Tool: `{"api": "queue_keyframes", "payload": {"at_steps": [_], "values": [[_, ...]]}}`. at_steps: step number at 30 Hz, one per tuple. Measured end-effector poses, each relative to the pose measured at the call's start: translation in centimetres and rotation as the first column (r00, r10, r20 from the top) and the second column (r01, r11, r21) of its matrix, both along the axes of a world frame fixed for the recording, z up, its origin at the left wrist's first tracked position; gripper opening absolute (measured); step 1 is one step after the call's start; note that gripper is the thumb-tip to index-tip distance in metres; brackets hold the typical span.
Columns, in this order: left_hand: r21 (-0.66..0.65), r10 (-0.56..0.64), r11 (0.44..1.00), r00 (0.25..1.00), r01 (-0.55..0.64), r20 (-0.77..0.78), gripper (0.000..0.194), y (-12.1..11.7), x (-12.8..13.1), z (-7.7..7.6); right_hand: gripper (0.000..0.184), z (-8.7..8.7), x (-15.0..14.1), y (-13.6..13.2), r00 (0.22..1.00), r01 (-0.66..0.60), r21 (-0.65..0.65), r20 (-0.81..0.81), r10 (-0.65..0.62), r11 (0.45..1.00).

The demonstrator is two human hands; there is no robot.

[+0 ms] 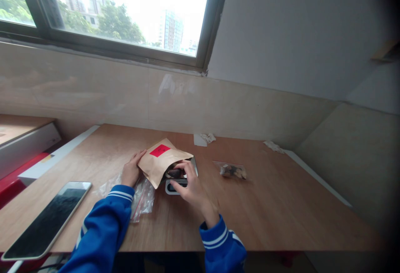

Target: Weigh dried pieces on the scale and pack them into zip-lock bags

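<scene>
A brown kraft paper bag [175, 154] with a red label [160, 151] lies tilted, its open mouth facing right. My left hand [132, 168] is closed on the bag's left end. At the mouth is my right hand [191, 183], thumb and fingers apart, the fingertips at a dark brown piece [175, 173] inside the opening. Whether those fingertips touch the piece, I cannot tell. Under the bag's mouth sits a small white scale [168, 188], mostly hidden by the bag and my right hand. Clear plastic zip bags [144, 200] lie beside my left wrist.
A filled clear zip bag [233, 171] rests on the wooden table [281, 206] to the right. A phone [46, 223] lies at the left front edge. Crumpled paper [208, 138] and a white scrap [274, 146] are near the tiled wall, below a window.
</scene>
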State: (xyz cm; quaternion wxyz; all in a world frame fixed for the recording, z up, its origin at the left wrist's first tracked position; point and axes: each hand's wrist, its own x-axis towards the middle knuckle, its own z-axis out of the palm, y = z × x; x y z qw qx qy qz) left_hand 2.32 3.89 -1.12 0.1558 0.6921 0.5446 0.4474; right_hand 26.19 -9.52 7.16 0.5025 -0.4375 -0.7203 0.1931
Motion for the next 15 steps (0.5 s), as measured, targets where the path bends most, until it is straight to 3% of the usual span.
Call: {"api": "queue_keyframes", "payload": {"at_steps": [5,15], "values": [[-0.001,0.006,1.000,1.000,-0.006,0.004,0.049,-0.07,0.00,0.06,0.028,-0.67,-0.22,0.49,1.000,0.026,0.048,-0.005,-0.026,0.999],[-0.010,0.009,1.000,1.000,-0.009,0.010,0.049,-0.19,0.08,0.20,0.036,0.10,0.00,0.36,0.998,0.057,0.128,0.014,-0.060,0.990]]}}
